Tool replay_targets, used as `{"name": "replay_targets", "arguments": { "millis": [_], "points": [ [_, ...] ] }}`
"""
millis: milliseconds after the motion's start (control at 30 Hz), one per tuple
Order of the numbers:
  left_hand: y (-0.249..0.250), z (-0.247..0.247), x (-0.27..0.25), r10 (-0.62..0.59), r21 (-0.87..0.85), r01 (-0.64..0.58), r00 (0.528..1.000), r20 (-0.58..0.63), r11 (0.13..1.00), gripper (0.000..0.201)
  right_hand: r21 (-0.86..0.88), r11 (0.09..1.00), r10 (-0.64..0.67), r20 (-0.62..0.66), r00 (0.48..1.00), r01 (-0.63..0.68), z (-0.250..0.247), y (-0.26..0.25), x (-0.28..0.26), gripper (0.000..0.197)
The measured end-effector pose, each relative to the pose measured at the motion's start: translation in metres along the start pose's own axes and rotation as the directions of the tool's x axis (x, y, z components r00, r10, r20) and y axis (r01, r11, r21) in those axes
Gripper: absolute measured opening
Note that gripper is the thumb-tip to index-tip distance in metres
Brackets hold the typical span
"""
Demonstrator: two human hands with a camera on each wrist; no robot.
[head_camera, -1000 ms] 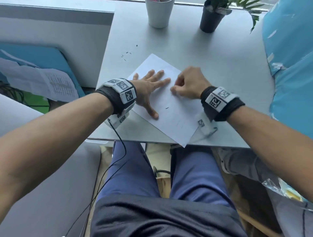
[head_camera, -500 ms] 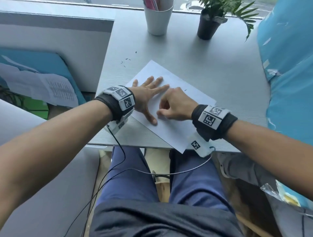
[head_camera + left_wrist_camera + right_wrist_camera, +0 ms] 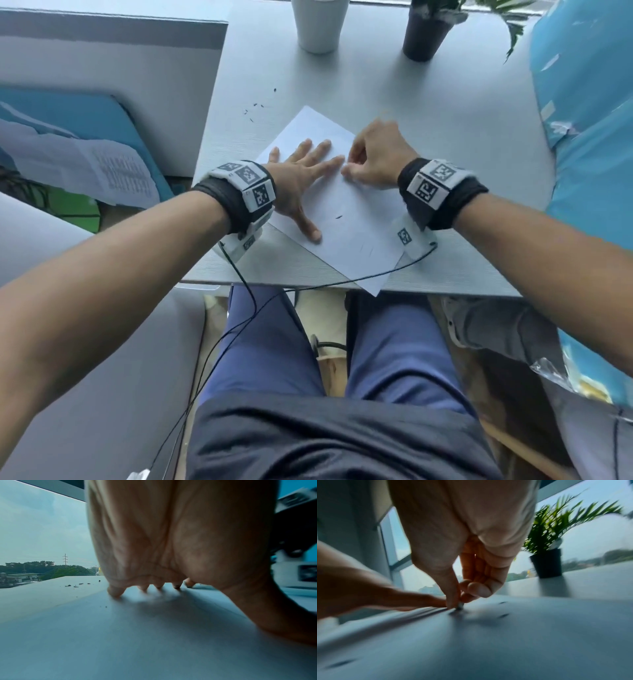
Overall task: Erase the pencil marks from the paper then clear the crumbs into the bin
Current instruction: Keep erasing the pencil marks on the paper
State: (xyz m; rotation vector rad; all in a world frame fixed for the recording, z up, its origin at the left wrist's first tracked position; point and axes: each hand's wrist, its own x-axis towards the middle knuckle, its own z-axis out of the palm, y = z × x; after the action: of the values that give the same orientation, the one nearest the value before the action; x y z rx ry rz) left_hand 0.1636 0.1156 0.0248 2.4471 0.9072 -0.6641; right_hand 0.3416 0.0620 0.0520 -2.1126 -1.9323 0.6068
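I see left hand (image 3: 301,174) spread flat on paper (image 3: 356,236) mid-desk | right hand (image 3: 373,157) pinching small eraser (image 3: 459,607) against sheet | risk: hard rubbing creases paper, flicks crumbs (image 3: 255,109) floorward

White paper sheet (image 3: 346,219) lies on grey table (image 3: 445,113); dark eraser crumbs (image 3: 255,109) beyond its far-left edge; white cup (image 3: 318,27) left of black plant pot (image 3: 424,37) behind.

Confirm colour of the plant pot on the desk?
Black. The plant pot shows best in the right wrist view, under green fronds.
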Motion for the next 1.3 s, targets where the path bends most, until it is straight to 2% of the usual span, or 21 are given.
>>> {"name": "replay_targets", "arguments": {
  "millis": [67, 133, 200, 267, 300, 400, 433, 567, 633, 700, 733, 767, 833, 900, 967, 1033, 1067, 1133, 1200, 1233, 1300],
  "points": [
    [-0.001, 0.001, 0.001, 0.007, 0.009, -0.007, 1.0, 0.005, 1.0, 0.155, -0.011, 0.993, -0.117, 0.173, 0.978, 0.12, 0.019, -0.02, -0.031, 0.015],
    [-0.002, -0.001, 0.001, 0.006, 0.008, -0.007, 1.0, 0.009, 1.0, 0.155, 0.004, 0.991, -0.127, 0.242, 0.962, 0.13, 0.016, -0.019, -0.035, 0.016],
    [-0.002, -0.002, 0.001, 0.006, -0.006, -0.006, 1.0, 0.006, 1.0, 0.154, 0.001, 1.0, -0.008, 0.084, 0.996, 0.008, 0.001, -0.002, -0.005, 0.019],
    [0.0, -0.001, -0.001, -0.001, -0.014, 0.001, 1.0, 0.005, 1.0, 0.154, 0.022, 0.999, 0.037, -0.025, 0.999, -0.037, -0.006, 0.005, 0.008, 0.019],
    [0.0, -0.001, -0.001, -0.001, -0.009, 0.001, 1.0, 0.003, 1.0, 0.154, 0.028, 0.999, 0.017, -0.008, 1.0, -0.016, 0.0, -0.001, 0.003, 0.017],
    [0.001, 0.0, 0.0, 0.004, 0.021, -0.005, 1.0, 0.013, 1.0, 0.154, 0.034, 0.989, -0.145, 0.207, 0.967, 0.141, 0.028, -0.027, -0.032, 0.014],
    [0.0, -0.001, 0.0, 0.007, 0.02, -0.007, 1.0, 0.01, 1.0, 0.154, 0.026, 0.989, -0.146, 0.217, 0.965, 0.144, 0.023, -0.026, -0.031, 0.015],
    [-0.001, -0.001, -0.002, 0.004, -0.014, -0.004, 1.0, -0.008, 1.0, 0.158, -0.003, 1.0, 0.02, -0.021, 1.0, -0.02, -0.005, -0.005, 0.009, 0.02],
    [0.0, 0.001, -0.001, 0.003, -0.005, -0.003, 1.0, -0.005, 1.0, 0.161, -0.002, 0.999, -0.034, 0.04, 0.999, 0.034, 0.011, -0.017, -0.009, 0.017],
    [0.0, 0.001, 0.0, 0.011, 0.013, -0.011, 1.0, 0.001, 1.0, 0.162, 0.014, 0.991, -0.135, 0.205, 0.969, 0.135, 0.026, -0.033, -0.039, 0.019],
    [-0.001, -0.001, 0.0, 0.015, 0.01, -0.015, 1.0, 0.004, 1.0, 0.162, 0.021, 0.991, -0.132, 0.244, 0.961, 0.131, 0.023, -0.032, -0.04, 0.02],
    [-0.002, -0.001, -0.001, 0.017, 0.002, -0.017, 1.0, 0.005, 1.0, 0.162, 0.003, 0.995, -0.099, 0.217, 0.971, 0.101, 0.016, -0.025, -0.029, 0.021],
    [-0.003, -0.002, -0.002, 0.012, -0.012, -0.012, 1.0, -0.008, 1.0, 0.16, -0.006, 1.0, 0.02, 0.038, 0.999, -0.02, -0.004, -0.006, 0.003, 0.022],
    [-0.001, -0.001, -0.004, 0.004, -0.03, -0.005, 1.0, -0.008, 1.0, 0.16, 0.009, 0.999, 0.042, -0.031, 0.999, -0.042, -0.004, -0.003, 0.009, 0.02],
    [0.0, 0.002, -0.001, 0.008, -0.013, -0.008, 1.0, -0.003, 1.0, 0.161, -0.013, 0.998, -0.056, 0.081, 0.995, 0.057, 0.018, -0.024, -0.015, 0.017],
    [0.001, 0.001, 0.001, 0.008, 0.005, -0.008, 1.0, -0.002, 1.0, 0.161, 0.009, 0.988, -0.153, 0.224, 0.963, 0.155, 0.027, -0.035, -0.036, 0.019],
    [0.0, -0.001, 0.0, 0.005, 0.005, -0.005, 1.0, -0.005, 1.0, 0.161, -0.011, 0.99, -0.134, 0.228, 0.965, 0.14, 0.021, -0.033, -0.031, 0.018],
    [-0.001, -0.002, -0.002, 0.001, 0.002, -0.001, 1.0, -0.017, 1.0, 0.159, -0.023, 1.0, -0.017, 0.07, 0.997, 0.019, 0.003, -0.015, 0.0, 0.019],
    [0.001, -0.002, -0.004, -0.017, -0.006, 0.017, 1.0, -0.017, 1.0, 0.158, -0.011, 0.999, 0.03, -0.029, 0.999, -0.03, -0.002, -0.007, 0.012, 0.017],
    [0.001, -0.001, -0.004, -0.027, -0.006, 0.027, 1.0, -0.016, 1.0, 0.158, -0.014, 1.0, 0.015, -0.003, 1.0, -0.015, 0.005, -0.013, 0.004, 0.015],
    [0.001, 0.001, -0.001, -0.038, 0.007, 0.039, 0.999, -0.014, 0.999, 0.16, -0.007, 0.995, -0.101, 0.158, 0.982, 0.103, 0.026, -0.031, -0.027, 0.016]
  ]
}}
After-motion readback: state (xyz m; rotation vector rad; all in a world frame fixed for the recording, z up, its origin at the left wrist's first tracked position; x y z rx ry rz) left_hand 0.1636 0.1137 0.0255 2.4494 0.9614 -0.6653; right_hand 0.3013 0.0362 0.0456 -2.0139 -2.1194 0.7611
